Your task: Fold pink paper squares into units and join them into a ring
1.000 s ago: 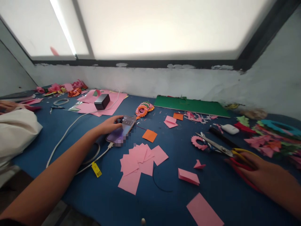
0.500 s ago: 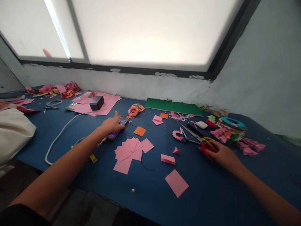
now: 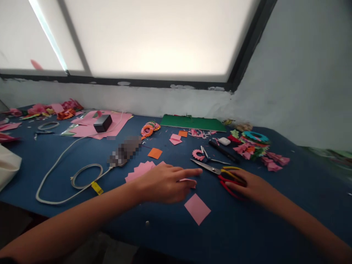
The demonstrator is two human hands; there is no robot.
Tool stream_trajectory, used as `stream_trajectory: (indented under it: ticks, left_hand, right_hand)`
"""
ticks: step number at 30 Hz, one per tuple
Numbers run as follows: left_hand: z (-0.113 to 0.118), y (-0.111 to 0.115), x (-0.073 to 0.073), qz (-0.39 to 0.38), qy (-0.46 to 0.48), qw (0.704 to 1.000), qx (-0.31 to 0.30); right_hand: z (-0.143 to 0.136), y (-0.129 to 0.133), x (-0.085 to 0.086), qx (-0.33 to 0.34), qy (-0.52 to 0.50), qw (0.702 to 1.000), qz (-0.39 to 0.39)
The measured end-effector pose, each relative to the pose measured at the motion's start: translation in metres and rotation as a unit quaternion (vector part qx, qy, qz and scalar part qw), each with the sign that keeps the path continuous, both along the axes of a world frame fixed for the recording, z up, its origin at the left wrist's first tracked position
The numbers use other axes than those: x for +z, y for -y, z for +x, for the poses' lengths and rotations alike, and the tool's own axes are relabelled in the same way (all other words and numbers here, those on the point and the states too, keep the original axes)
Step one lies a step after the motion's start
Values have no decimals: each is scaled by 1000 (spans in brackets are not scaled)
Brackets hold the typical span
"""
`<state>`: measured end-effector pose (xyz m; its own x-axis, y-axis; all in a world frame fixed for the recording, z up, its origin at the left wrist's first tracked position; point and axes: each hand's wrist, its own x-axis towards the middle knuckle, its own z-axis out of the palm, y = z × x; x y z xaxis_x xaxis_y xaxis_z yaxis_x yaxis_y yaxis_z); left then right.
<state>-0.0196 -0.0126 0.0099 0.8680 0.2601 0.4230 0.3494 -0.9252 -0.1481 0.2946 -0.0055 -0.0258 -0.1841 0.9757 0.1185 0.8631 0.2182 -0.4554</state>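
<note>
My right hand (image 3: pixel 247 183) grips a pair of scissors (image 3: pixel 210 168) by its red and yellow handles, the blades pointing left just above the table. Over the middle of the table reaches my left hand (image 3: pixel 167 183), index finger stretched toward the scissors' tip and nothing visibly held. Its fingers partly cover a folded pink paper (image 3: pixel 192 183); whether they touch it I cannot tell. A pink paper square (image 3: pixel 197 209) lies just in front. Behind the left wrist, a spread of pink paper pieces (image 3: pixel 140 170) is partly hidden.
A pink toothed ring (image 3: pixel 197 154), a black marker (image 3: pixel 224 151) and a white case (image 3: pixel 224 141) lie beyond the scissors. Paper flowers (image 3: pixel 271 161) are at right. At left are a white cable (image 3: pixel 59 163), a blurred-out phone (image 3: pixel 125 150) and a dark box (image 3: pixel 103 123).
My left hand has left the phone and swung right, over the pink papers. The scissors in my right hand have shifted, coming away from the black marker. The view has turned slightly right.
</note>
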Motion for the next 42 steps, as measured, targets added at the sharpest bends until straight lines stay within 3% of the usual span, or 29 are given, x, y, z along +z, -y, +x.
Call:
stream_trajectory:
  ticks: [5, 7, 8, 12, 17, 20, 23, 27, 32, 42]
  left_hand:
    - [8, 2, -9, 33, 54, 996, -69]
    - [6, 2, -13, 37, 62, 994, -84]
    - [6, 1, -15, 39, 66, 993, -86]
    - [4, 0, -20, 44, 68, 995, -63]
    - [1, 3, -23, 2, 42, 997, -59]
    - [0, 7, -24, -12, 41, 997, -66]
    - [0, 10, -24, -12, 69, 997, -32]
    - [1, 10, -26, -25, 42, 999, -1]
    - [2, 8, -30, -52, 26, 998, 7]
    - [5, 8, -31, -47, -10, 999, 25]
  right_hand:
    - [-47, 24, 36, -21, -54, 998, 30]
    - [-73, 33, 47, 40, -117, 992, -4]
    - [-85, 37, 49, 92, -222, 970, -31]
    - [-111, 45, 38, 123, -428, 895, -34]
    - [-110, 49, 18, 116, -523, 842, -69]
    - [-109, 52, 15, 109, -521, 842, -87]
    - [-108, 55, 13, 101, -526, 837, -116]
    - [-105, 57, 11, 77, -542, 825, -139]
    - [-100, 59, 10, 77, -523, 833, -164]
    - [-103, 62, 15, 66, -526, 839, -122]
